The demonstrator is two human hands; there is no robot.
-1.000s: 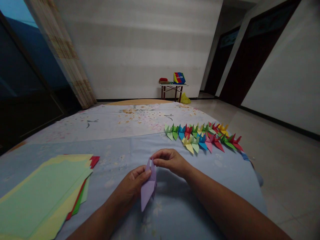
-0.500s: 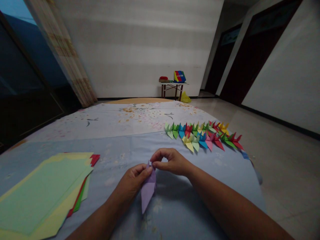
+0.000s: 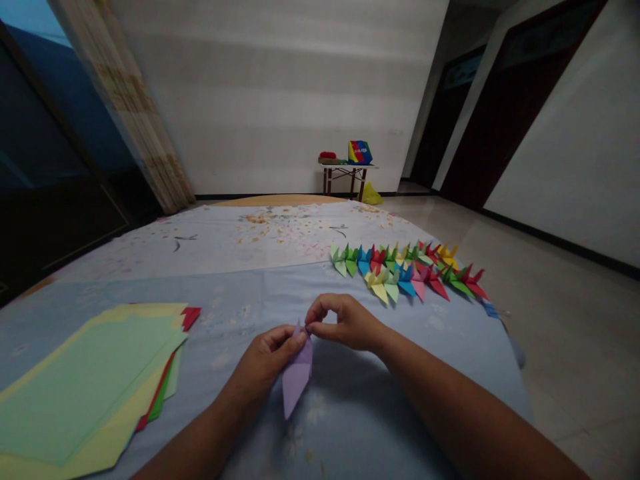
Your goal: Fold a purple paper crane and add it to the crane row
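A folded purple origami crane hangs just over the table, its long pointed end toward me and two narrow tips at the top. My left hand is closed on its upper left side, thumb in front and fingers behind. At the upper right tip, my right hand pinches the paper between thumb and forefinger. The fingertips partly hide that tip. Beyond my right hand stand rows of finished paper cranes in green, blue, red, pink and yellow.
A stack of coloured paper sheets lies at the left, pale green on top. A flowered cloth covers the round table. Against the far wall, a small table bears a colourful box. A yellow bag sits on the floor.
My right thumb and forefinger have shifted slightly to the right with the crane's right tip, and the gap between the two tips shows wider. The left hand has barely moved.
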